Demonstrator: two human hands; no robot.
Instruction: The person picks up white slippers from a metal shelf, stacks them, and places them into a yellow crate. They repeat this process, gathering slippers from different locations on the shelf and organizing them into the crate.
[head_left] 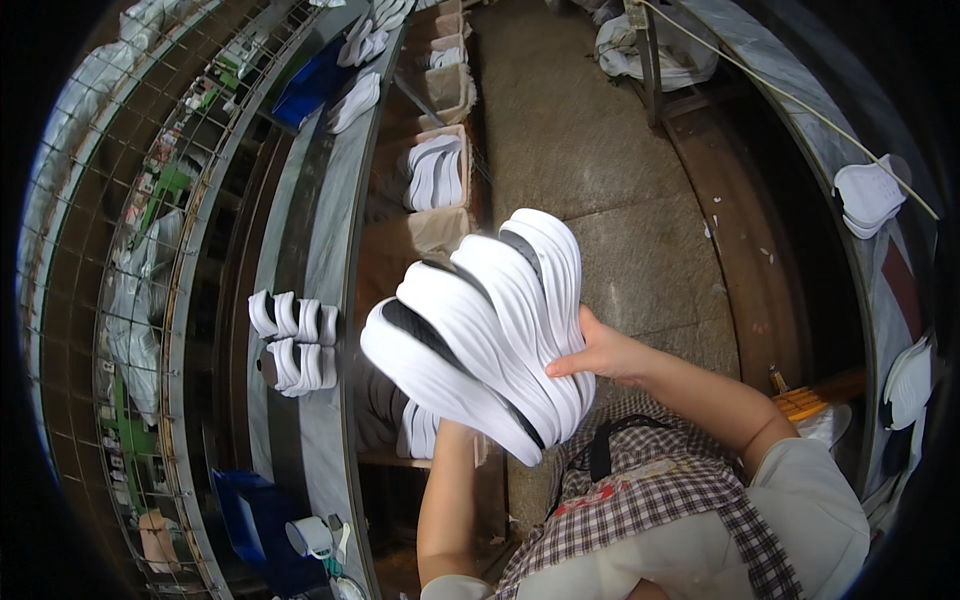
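Observation:
A thick bundle of white shoe soles (490,340) with wavy ribbed sides and dark grey patches is held up in front of me, several pressed side by side. My right hand (602,352) grips the bundle at its right side. Its thumb lies across the white edges, and the other fingers are mostly hidden behind. From below, my left forearm (447,510) reaches up to the underside of the bundle. The left hand itself is hidden behind the soles, so its grip cannot be seen.
Two short rows of white soles (300,342) stand on the long bench (335,240) at left. Below it are bins with more soles (435,172). Blue trays (310,80) and a white mug (309,537) are also there. Further soles (868,198) lie on the right-hand bench.

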